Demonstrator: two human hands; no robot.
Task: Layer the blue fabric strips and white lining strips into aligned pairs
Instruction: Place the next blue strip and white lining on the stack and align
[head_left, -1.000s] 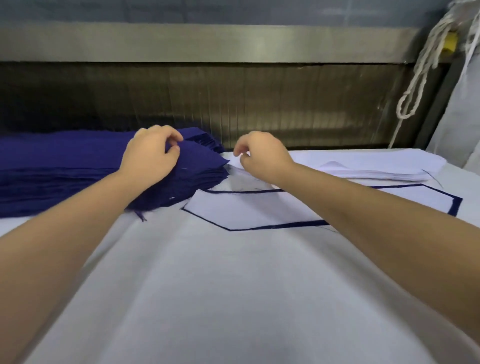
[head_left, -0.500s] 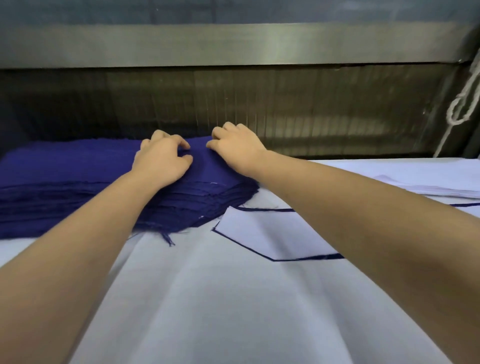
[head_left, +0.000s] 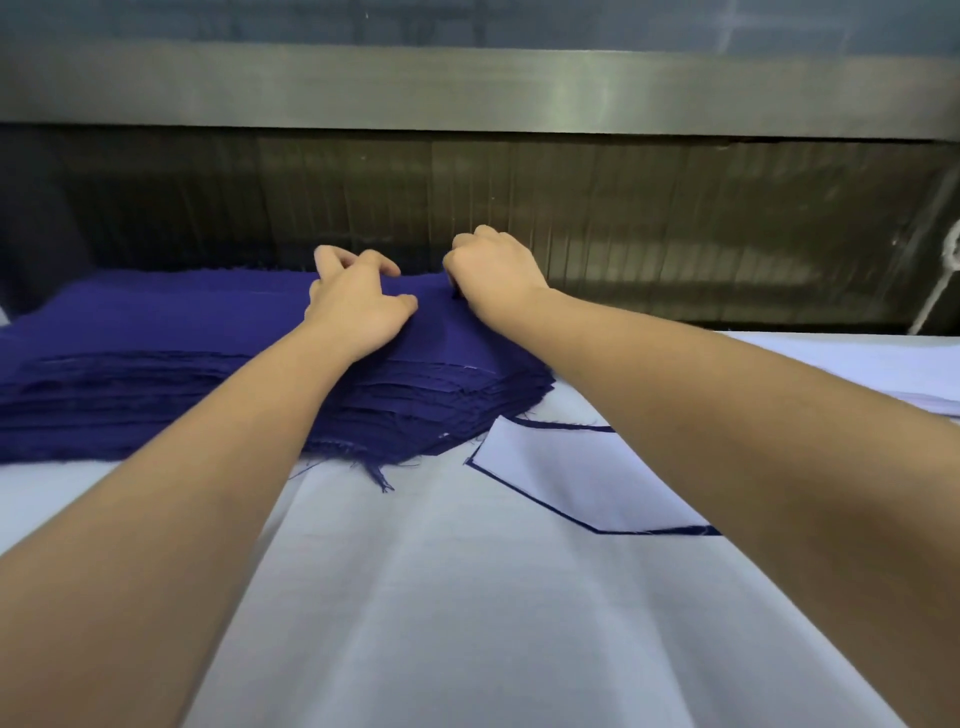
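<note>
both hands grip the blue fabric strips.

One head-worn wide-angle view looks forward and down, close over the table.

Soft light is cast from above. Pale glare is seen on the metal bar at 12 o'clock; the wall below is left dim. Edges at 3 and 9 o'clock are blurred.
</note>
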